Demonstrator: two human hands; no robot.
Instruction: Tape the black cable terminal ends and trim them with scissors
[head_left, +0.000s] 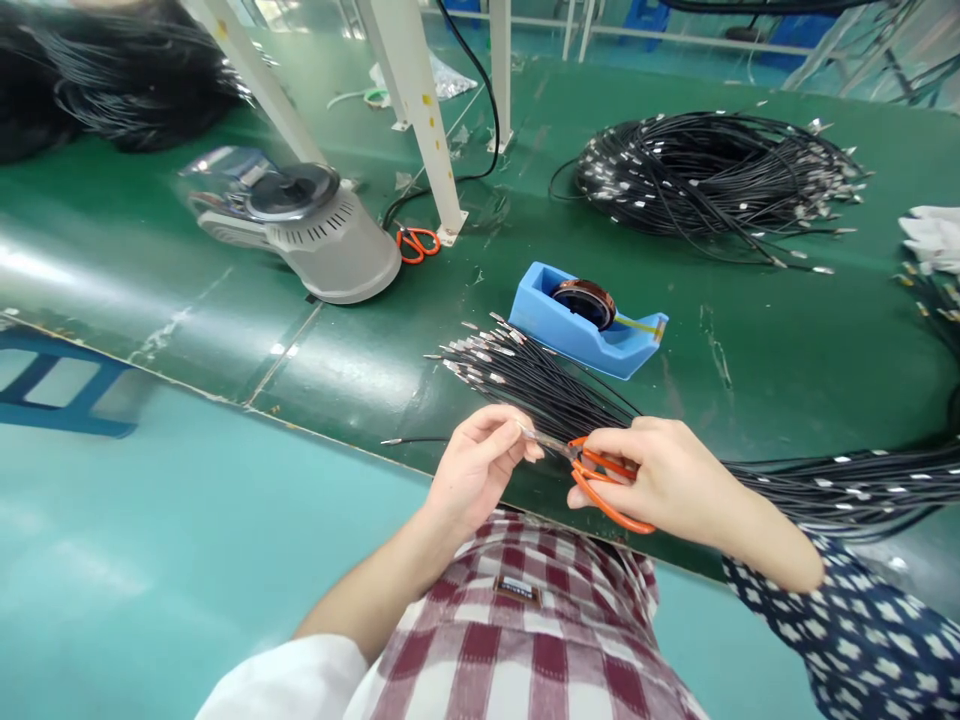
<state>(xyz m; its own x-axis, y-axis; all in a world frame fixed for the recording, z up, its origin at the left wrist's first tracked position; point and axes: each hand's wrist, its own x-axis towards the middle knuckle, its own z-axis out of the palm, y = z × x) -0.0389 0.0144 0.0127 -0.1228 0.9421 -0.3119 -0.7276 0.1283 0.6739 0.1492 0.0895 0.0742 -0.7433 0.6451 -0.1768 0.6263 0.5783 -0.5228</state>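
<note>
My right hand [660, 470] is closed around the orange handles of a pair of scissors [611, 505], whose blades point left. In front of my body, my left hand [480, 455] pinches right at the blade tips; what lies between its thumb and fingers is too small to make out. A single black cable with a metal tip [409, 440] passes behind the left hand. Just beyond both hands lies a bundle of black cables [547, 385] with pale, metallic ends fanned to the left. Behind it stands a blue tape dispenser [570, 325] with a roll of amber tape.
A grey tape machine [337, 245] stands left, with other orange-handled scissors [418, 244] beside it. A large black cable coil [712, 180] lies at back right; more cables [847, 485] run off right. White frame legs [427, 130] rise from the green table [360, 370]. A blue stool [67, 385] stands left.
</note>
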